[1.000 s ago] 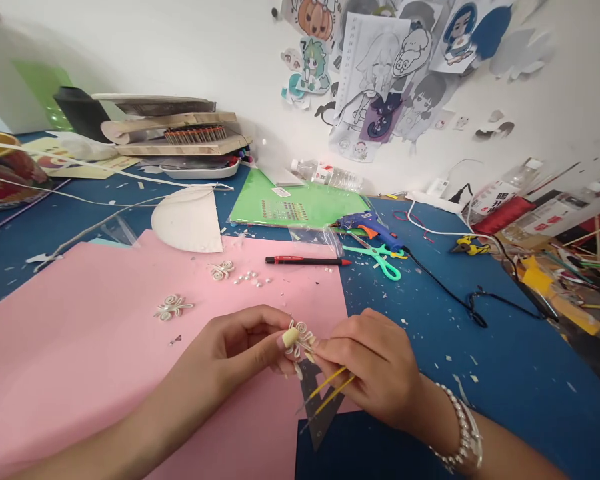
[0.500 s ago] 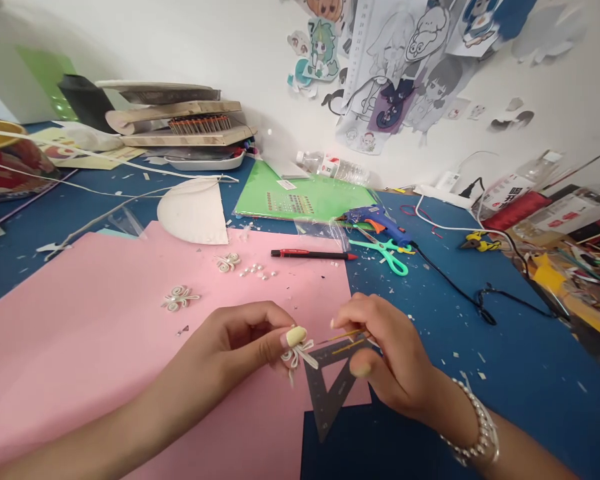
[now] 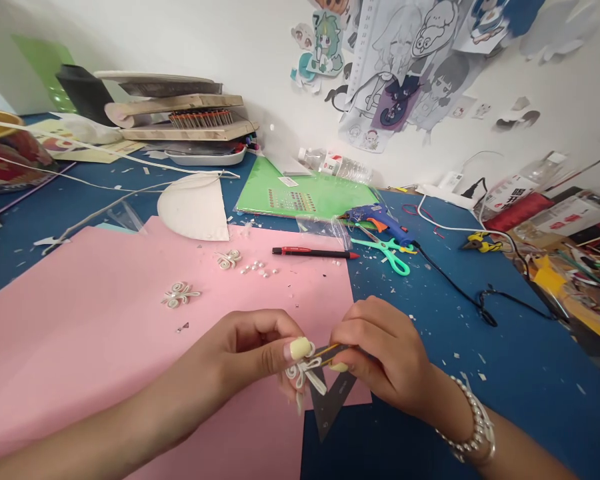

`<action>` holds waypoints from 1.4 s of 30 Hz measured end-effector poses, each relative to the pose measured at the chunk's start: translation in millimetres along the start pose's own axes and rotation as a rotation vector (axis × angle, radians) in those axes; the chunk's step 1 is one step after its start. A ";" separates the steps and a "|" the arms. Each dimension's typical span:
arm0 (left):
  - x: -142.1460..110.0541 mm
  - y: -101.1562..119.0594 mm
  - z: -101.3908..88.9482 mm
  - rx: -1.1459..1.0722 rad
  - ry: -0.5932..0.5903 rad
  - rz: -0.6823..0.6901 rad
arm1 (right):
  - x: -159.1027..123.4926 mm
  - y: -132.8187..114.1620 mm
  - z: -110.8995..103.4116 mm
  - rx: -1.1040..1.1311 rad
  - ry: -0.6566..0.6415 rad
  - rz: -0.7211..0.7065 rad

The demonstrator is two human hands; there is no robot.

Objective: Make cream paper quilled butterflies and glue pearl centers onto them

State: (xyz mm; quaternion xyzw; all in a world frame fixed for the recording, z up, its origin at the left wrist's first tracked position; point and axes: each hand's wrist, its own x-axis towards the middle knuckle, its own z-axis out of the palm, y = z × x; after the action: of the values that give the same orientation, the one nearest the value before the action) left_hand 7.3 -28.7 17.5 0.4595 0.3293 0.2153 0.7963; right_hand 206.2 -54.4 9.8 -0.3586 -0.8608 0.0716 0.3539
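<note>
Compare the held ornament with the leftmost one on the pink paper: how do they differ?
The held ornament is pinched in the left hand; the leftmost ornament lies on the pink paper. The thumb partly covers the held ornament, while the leftmost ornament is uncovered. Both are whitish, with coils and loops.

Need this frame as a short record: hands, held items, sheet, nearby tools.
left hand: pinching a white cord ornament
right hand: gripping yellow tweezers
tweezers tips: at the ornament, contact unclear
pink sheet: bears two similar ornaments and loose white beads
pen: black and red, crossing the sheet's right edge
triangle ruler: below the hands, partly hidden
nearby right: green scissors, blue glue gun
</note>
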 end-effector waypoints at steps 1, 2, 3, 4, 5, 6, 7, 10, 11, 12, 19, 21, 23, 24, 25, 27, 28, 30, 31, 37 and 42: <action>-0.1 -0.6 -0.1 -0.020 -0.018 -0.010 | 0.0 -0.4 0.2 0.004 0.003 -0.013; -0.3 -1.3 -0.1 -0.038 -0.041 -0.016 | 0.0 -0.9 0.5 0.008 0.008 -0.025; -0.6 -1.8 0.0 -0.055 -0.058 -0.018 | 0.0 -1.3 0.8 0.012 0.012 -0.035; -0.9 -2.4 0.2 -0.068 -0.073 -0.014 | 0.0 -1.6 1.0 0.019 0.013 -0.044; -1.1 -2.8 0.3 -0.082 -0.090 -0.010 | 0.1 -1.7 1.1 0.028 0.012 -0.050; -1.2 -3.2 0.4 -0.096 -0.104 -0.006 | 0.2 -1.7 1.1 0.040 0.009 -0.054; -1.2 -3.6 0.5 -0.117 -0.117 -0.007 | 0.4 -1.6 1.0 0.054 0.005 -0.058; -0.9 -4.5 0.5 -0.185 -0.143 -0.027 | 0.9 -0.4 0.5 0.098 -0.023 -0.067; -0.8 -4.7 0.5 -0.202 -0.148 -0.041 | 0.9 0.1 0.4 0.113 -0.033 -0.070; -0.9 -4.9 0.5 -0.209 -0.154 -0.052 | 0.9 0.7 0.5 0.129 -0.043 -0.071; -4.3 -4.1 2.2 -0.116 -0.173 -0.111 | -1.3 0.7 1.3 0.229 -0.125 -0.090; -4.5 -3.5 2.7 -0.115 -0.180 -0.132 | -1.5 -0.4 0.7 0.246 -0.145 -0.099; -4.0 -3.1 2.5 -0.110 -0.187 -0.132 | -1.1 -1.1 0.0 0.245 -0.157 -0.093; -3.5 -3.1 2.0 -0.110 -0.182 -0.125 | -0.9 -1.2 -0.2 0.245 -0.155 -0.083; -3.1 -3.2 1.4 -0.112 -0.177 -0.114 | -0.6 -1.2 -0.2 0.246 -0.149 -0.071; -2.3 -3.8 0.2 -0.121 -0.166 -0.090 | -0.4 -0.8 0.2 0.253 -0.126 -0.053; -2.1 -4.1 -0.2 -0.132 -0.162 -0.082 | -0.5 -0.5 0.5 0.256 -0.114 -0.051; -2.1 -4.8 -0.3 -0.160 -0.168 -0.075 | -0.7 -0.3 1.0 0.257 -0.106 -0.053; -2.3 -5.0 0.0 -0.176 -0.174 -0.075 | -0.8 -0.3 1.0 0.258 -0.103 -0.056; -3.2 -4.8 2.0 -0.206 -0.175 -0.081 | -0.2 -1.7 0.5 0.255 -0.075 -0.057; -4.4 -6.2 2.3 -0.209 -0.189 -0.099 | 0.0 -1.7 0.1 0.254 -0.083 -0.083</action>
State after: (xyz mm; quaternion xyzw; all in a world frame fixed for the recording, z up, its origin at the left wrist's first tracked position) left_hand 6.3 -35.9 14.4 0.3753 0.2510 0.1649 0.8769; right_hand 205.2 -55.6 10.3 -0.2720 -0.8728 0.1801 0.3630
